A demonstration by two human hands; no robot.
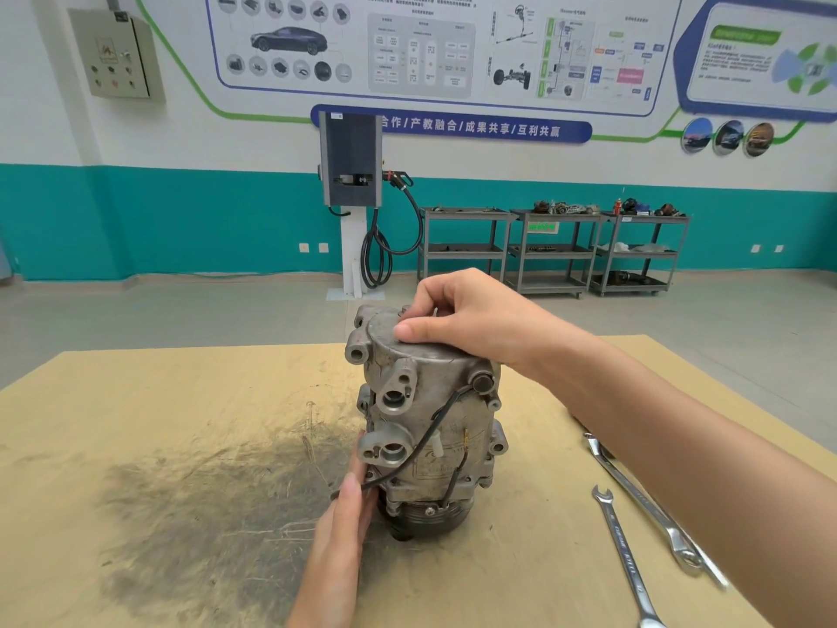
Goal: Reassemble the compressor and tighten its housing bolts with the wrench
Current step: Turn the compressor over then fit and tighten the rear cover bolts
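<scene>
- Workshop setting: a tan board-covered table (181, 401) with a dark greasy smear to the left of the left hand, a teal-banded wall beyond, a charging post (351, 174) and grey parts carts (552, 251) far behind both hands.
- Standing on end between the two hands is the compressor (425, 428), pulley end down on the table and cast end cover up.
- On that top cover lies the right hand (462, 319), fingers curled over the far rim and thumb flat along the near edge. Whether the fingertips pinch a bolt there I cannot tell.
- Against the lower left flank of the body the left hand (351, 505) presses with straight fingers, steadying rather than gripping, close to a thin black wire (421, 446).
- Two wrenches (634, 528) lie on the table under and just beyond the right forearm, untouched.
- Handling, as I judge it: a cast metal body, heavy and rigid, probably oily, so smooth faces may slip. It looks tall for its base and could tip under wrench torque.
- Best holds appear to be the mounting ears and port bosses or a flat palm on the body; keep off the wire and its connector, which look the only delicate parts.
</scene>
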